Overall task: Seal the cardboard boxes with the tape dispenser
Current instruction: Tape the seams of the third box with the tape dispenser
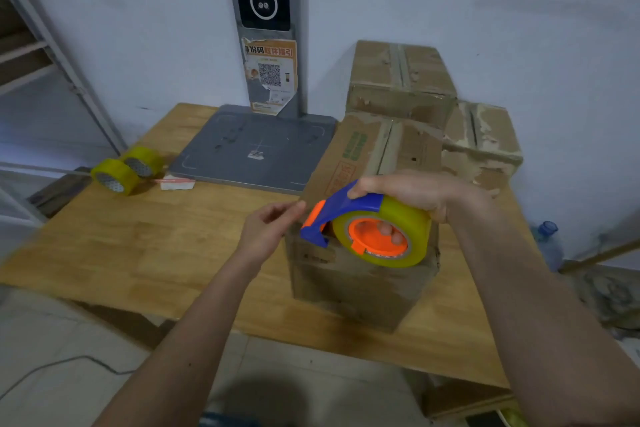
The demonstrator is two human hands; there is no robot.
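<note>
Wooden table [145, 253] (white wall behind) | right hand [412, 191] grips tape dispenser [367, 229] on cardboard box [360, 284] | left hand [266, 232] loose, fingers relaxed

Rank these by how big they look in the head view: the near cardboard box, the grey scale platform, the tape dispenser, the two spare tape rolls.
1. Near cardboard box
2. Grey scale platform, close behind; it lies farther off, so true order is unsure
3. Tape dispenser
4. Spare tape rolls, alike to each other

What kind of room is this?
Probably a parcel packing or shipping room. Worn cardboard boxes are stacked on a wooden table, spare tape rolls lie nearby, and a grey scale-like platform stands against the wall.
</note>
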